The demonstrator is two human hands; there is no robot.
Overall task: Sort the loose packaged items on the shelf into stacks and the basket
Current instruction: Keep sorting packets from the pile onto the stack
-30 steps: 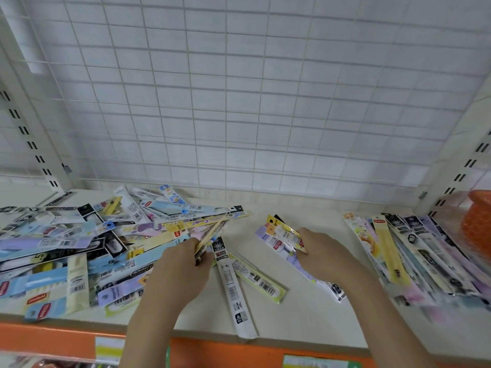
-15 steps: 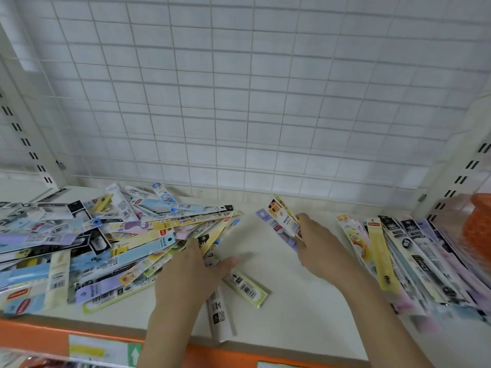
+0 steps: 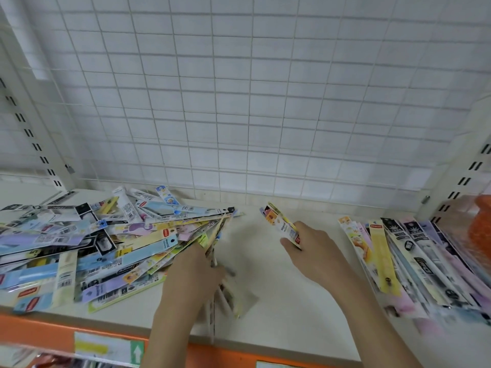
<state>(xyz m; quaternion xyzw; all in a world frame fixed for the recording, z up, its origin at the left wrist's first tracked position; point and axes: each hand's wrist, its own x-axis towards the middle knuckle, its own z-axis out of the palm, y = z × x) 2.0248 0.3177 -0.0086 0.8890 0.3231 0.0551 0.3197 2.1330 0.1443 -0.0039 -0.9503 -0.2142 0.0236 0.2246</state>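
A big loose pile of long flat packets [image 3: 87, 243] covers the left half of the white shelf [image 3: 268, 264]. My left hand [image 3: 194, 274] rests at the pile's right edge, fingers closed around a few thin packets [image 3: 220, 296] that blur below it. My right hand [image 3: 310, 248] is in the middle of the shelf, gripping a small bundle of packets [image 3: 279, 223] that stick up and away from me. On the right lies a sorted stack of packets [image 3: 398, 258], fanned out lengthwise. An orange basket [image 3: 481, 229] shows at the far right edge.
A white wire grid [image 3: 252, 102] backs the shelf. Slotted uprights [image 3: 34, 144] stand at both rear corners. The orange front edge [image 3: 39, 333] carries a price label [image 3: 109, 349]. Bare shelf surface lies between the pile and the right stack.
My left hand has drawn back from the pile's edge, dragging a few packets toward the front of the shelf. My right hand, still holding its bundle, has shifted slightly toward the right stack.
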